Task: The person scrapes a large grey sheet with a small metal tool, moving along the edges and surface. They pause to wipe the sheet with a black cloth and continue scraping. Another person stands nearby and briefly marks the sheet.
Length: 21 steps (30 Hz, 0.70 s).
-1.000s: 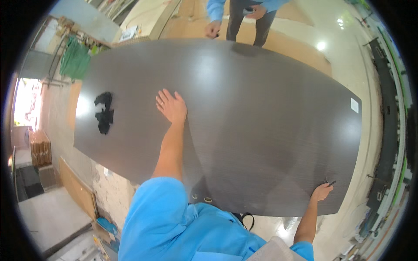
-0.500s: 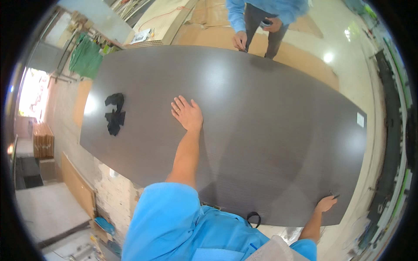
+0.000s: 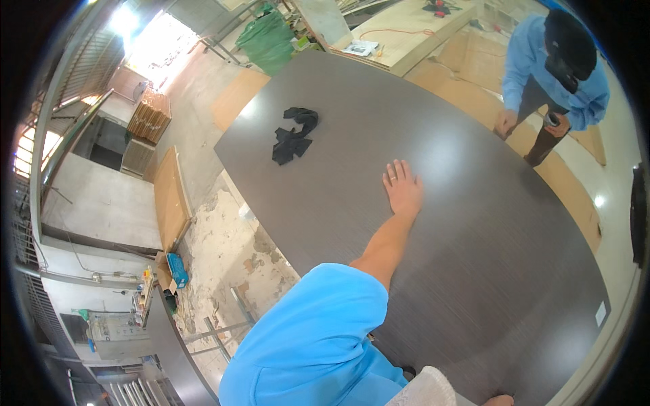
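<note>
My left hand lies flat on a large dark brown wood-grain panel, its fingers stretched out and a ring on one of them. Only a sliver of my right hand shows at the lower edge, by the panel's near side. Its fingers look closed, with a tiny dark bit beside them; what it grips cannot be made out. Beyond my left hand, toward the panel's far left end, lies a crumpled black cloth or pair of gloves. A small white label sticks to the panel's right end.
Across the panel stands a person in blue, holding a small dark round object. Pale stacked boards with an orange cord lie behind. A green sack is at the far left; a leaning board and metal bars are on the left.
The view has swung left, so the panel and the other person appear farther right. My left hand stays flat on the panel. My right hand, earlier visible pinching a small dark thing, is now mostly cut off.
</note>
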Available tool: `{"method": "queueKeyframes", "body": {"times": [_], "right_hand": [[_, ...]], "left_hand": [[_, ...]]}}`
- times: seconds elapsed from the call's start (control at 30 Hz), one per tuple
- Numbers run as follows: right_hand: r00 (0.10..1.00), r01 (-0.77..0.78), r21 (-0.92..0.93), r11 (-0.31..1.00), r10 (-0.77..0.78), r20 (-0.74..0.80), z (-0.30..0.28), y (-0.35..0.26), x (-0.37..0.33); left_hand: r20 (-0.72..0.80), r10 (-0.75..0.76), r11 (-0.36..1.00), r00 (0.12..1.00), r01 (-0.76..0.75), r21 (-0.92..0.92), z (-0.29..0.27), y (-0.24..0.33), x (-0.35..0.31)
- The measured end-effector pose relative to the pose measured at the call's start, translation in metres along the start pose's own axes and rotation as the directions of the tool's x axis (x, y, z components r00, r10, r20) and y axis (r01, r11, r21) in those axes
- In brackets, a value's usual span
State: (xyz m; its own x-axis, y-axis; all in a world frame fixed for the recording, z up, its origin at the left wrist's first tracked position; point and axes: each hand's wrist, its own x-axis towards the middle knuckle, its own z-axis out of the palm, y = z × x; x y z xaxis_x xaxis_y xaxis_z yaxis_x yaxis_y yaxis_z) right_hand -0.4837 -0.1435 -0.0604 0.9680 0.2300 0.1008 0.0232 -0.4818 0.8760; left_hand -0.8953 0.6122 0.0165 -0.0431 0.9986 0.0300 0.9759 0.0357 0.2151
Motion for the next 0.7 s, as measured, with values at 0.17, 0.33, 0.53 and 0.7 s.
{"method": "queueKeyframes", "body": {"times": [0.17,0.33,0.53,0.7], "right_hand": [[0.997,0.069,0.102,0.992,-0.066,-0.026,-0.013,0.008,-0.007],[0.973,0.215,0.280,0.936,-0.179,-0.148,-0.052,0.029,-0.026],[0.993,0.113,0.097,0.989,-0.117,0.032,-0.062,0.031,-0.014],[0.948,0.237,-0.141,0.961,-0.197,0.251,-0.064,0.020,-0.021]], "left_hand": [[0.027,-0.009,1.000,1.000,0.010,-0.011,0.000,0.000,-0.002],[-0.071,0.018,0.999,0.997,-0.020,-0.030,0.008,-0.003,-0.001],[-0.111,-0.007,1.000,0.994,0.008,0.002,0.021,-0.008,0.002],[-0.043,0.059,0.993,0.997,-0.054,0.106,0.018,-0.009,0.000]]}}
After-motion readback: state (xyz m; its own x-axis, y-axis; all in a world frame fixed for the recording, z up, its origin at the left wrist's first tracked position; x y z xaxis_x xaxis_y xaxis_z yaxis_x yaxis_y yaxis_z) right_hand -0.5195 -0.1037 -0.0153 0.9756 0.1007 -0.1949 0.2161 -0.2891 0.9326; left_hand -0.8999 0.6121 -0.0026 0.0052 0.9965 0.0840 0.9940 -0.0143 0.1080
